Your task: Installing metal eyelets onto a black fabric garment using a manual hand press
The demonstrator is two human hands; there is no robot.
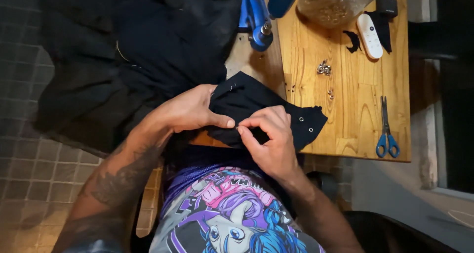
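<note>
Left hand fingers pinch the black fabric piece at its near edge; right hand fingers close narrowly on the same fold, just beside. The fabric lies on the wooden bench, two metal eyelets already set near its right end. Judged step: positioning the cloth; next calls for a steady hold. Loose eyelets and blue scissors lie apart to the right.

Clear jar cut off by top edge; its contents too blurred to tell; blue press likewise cropped.
</note>
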